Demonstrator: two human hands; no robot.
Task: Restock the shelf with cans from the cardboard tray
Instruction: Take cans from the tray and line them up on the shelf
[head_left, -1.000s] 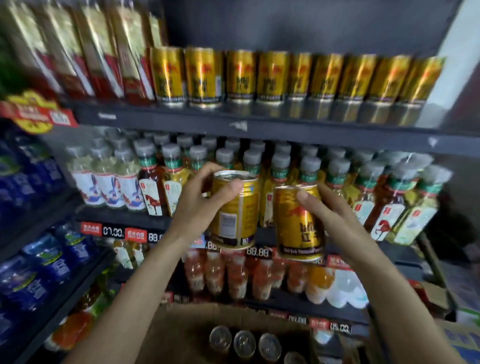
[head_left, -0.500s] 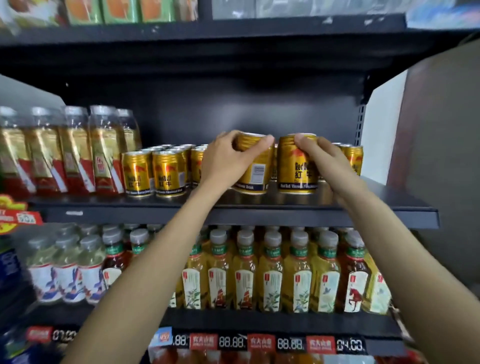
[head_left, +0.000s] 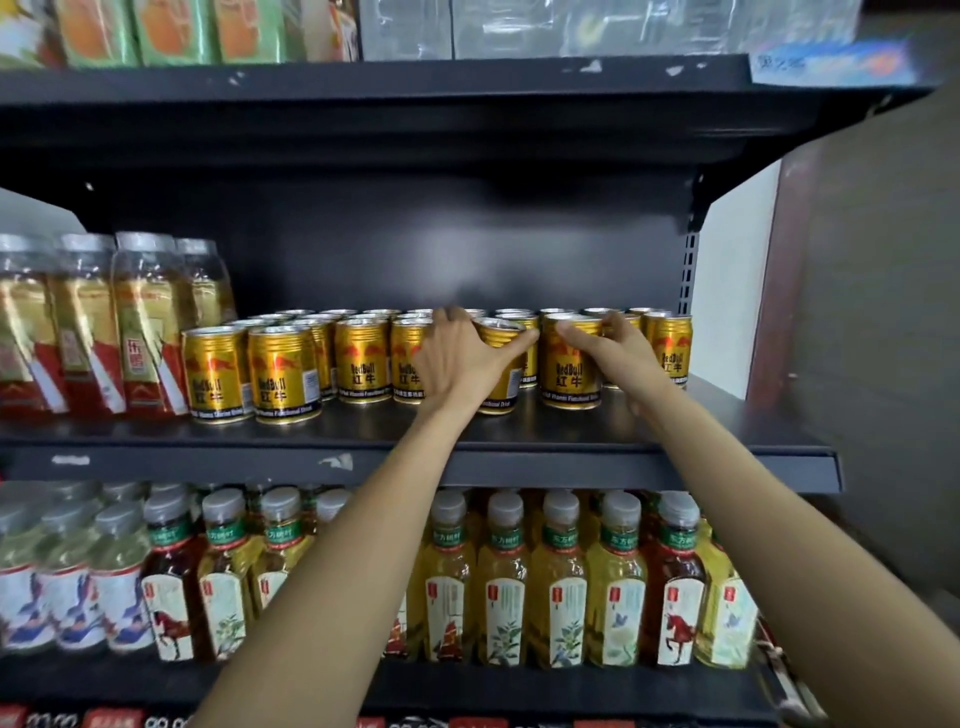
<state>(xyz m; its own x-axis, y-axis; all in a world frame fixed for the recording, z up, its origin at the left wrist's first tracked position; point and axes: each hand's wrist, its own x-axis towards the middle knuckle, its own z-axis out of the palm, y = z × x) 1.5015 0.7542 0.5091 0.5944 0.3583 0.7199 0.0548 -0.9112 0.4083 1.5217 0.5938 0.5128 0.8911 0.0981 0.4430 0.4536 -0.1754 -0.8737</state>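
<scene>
Gold cans stand in rows on the dark middle shelf (head_left: 395, 431). My left hand (head_left: 460, 358) wraps around one gold can (head_left: 501, 374) whose base rests on the shelf in the front row. My right hand (head_left: 618, 348) grips a second gold can (head_left: 569, 364) just to the right, also standing on the shelf, thumb over its rim. Other gold cans (head_left: 283, 374) fill the shelf to the left and behind. The cardboard tray is out of view.
Tall gold-and-red bottles (head_left: 104, 327) stand left of the cans. Tea bottles (head_left: 561, 577) line the shelf below my forearms. A shelf edge (head_left: 363, 78) with packaged goods hangs overhead. A brown panel (head_left: 872, 312) bounds the right side.
Both hands rose from chest height up to the middle shelf with a can each and pushed them onto the shelf into the front row; the view tilted up, and the tray dropped out of sight.
</scene>
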